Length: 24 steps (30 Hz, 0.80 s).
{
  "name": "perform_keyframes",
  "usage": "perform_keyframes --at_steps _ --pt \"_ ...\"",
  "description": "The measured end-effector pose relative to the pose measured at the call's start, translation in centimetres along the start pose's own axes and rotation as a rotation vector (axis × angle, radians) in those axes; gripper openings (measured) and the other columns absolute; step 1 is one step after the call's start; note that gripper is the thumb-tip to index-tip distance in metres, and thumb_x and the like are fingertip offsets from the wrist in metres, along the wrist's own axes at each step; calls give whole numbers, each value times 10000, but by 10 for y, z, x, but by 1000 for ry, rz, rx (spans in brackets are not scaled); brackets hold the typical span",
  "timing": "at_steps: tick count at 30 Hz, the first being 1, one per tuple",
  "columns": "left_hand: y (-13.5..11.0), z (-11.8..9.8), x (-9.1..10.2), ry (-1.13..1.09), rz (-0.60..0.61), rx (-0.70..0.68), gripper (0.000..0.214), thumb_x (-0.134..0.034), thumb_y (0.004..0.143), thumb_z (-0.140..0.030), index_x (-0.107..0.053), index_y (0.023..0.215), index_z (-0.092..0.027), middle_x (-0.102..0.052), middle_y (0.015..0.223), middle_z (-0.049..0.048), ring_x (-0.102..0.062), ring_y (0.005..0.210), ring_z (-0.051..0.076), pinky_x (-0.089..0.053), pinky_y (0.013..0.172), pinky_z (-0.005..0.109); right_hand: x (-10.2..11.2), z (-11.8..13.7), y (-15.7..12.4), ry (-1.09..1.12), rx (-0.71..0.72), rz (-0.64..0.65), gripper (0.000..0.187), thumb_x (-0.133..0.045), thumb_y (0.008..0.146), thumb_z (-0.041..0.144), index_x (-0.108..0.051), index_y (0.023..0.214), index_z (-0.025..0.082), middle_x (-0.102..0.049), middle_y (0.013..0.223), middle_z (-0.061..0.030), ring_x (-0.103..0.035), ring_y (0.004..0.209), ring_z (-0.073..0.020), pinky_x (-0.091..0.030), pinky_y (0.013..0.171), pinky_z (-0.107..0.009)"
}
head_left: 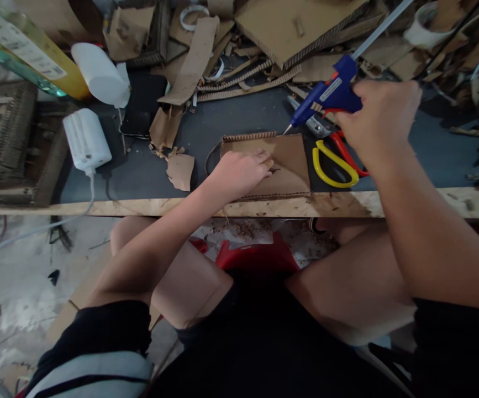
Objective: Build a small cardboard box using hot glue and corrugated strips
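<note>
So the thing getting worked on is a flat brown rectangular corrugated cardboard panel (pixel 295 160), sitting on the dark grey counter (pixel 135 179) right by its pale wooden edge. I'd bet it's super light, stiff enough lying flat but easy to crease, and the open fluted edges would crush if you pinched hard. Safest hold is probably flat on the face, away from the ribbed cardboard strip (pixel 249 136) standing along the panel's far edge. The left hand (pixel 245 170) does pretty much that: palm down on the panel, fingers slightly bent, though I can't tell if anything's tucked under them. The right hand (pixel 382 116) is wrapped around a blue plastic glue gun (pixel 328 95), its tip by the panel's far edge; smooth and rigid, so grip the handle and treat the nozzle as hot. Just right of the panel there's a metal cutting tool with yellow and red loop handles (pixel 344 150), and left of it a torn, ragged brown cardboard scrap (pixel 180 171).
</note>
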<state>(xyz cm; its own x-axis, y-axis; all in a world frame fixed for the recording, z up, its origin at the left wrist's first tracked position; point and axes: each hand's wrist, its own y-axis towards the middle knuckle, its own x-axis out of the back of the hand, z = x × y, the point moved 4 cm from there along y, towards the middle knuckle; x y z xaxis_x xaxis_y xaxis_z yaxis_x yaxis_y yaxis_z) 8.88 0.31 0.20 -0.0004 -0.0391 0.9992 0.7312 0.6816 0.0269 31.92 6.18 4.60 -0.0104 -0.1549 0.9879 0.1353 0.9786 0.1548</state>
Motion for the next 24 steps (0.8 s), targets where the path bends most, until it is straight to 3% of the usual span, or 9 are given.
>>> perform_keyframes --at_steps 4,9,14,19,24 --pt "1 -1 1 -3 44 19 362 -523 1193 -202 -746 1446 -70 -720 1519 195 -719 1431 307 -660 1111 409 -1 -4 0 0 16 -13 363 -663 936 342 -804 1234 192 -812 1219 -181 -744 1148 -406 -518 965 -475" --pt "0 -2 2 4 47 21 357 -510 1193 -195 -750 1438 -98 -726 1527 175 -721 1432 301 -678 1042 393 -1 -8 1 -50 8 -39 387 -663 914 287 -795 1253 157 -810 1183 -186 -746 1158 -404 -516 969 -474" --pt "0 0 0 1 23 7 348 -522 1187 -204 -756 1419 -92 -732 1521 176 -731 1419 296 -676 1029 387 -2 -12 3 -23 32 -57 297 -673 892 326 -793 1142 219 -805 1077 -134 -732 1056 -366 -503 897 -459" --pt "1 -1 -1 -8 13 9 327 -550 1175 -188 -772 1395 -97 -755 1494 169 -734 1414 290 -678 1012 370 0 -19 2 -41 17 -103 430 -675 866 302 -804 1262 194 -813 1183 -166 -730 1101 -372 -486 899 -463" --pt "0 -1 -2 27 -20 -17 341 -549 1171 -181 -764 1424 -101 -768 1466 178 -751 1389 297 -675 1005 375 3 -30 3 29 -20 -142 452 -771 918 411 -801 1333 237 -809 1196 -148 -728 1183 -390 -502 961 -506"
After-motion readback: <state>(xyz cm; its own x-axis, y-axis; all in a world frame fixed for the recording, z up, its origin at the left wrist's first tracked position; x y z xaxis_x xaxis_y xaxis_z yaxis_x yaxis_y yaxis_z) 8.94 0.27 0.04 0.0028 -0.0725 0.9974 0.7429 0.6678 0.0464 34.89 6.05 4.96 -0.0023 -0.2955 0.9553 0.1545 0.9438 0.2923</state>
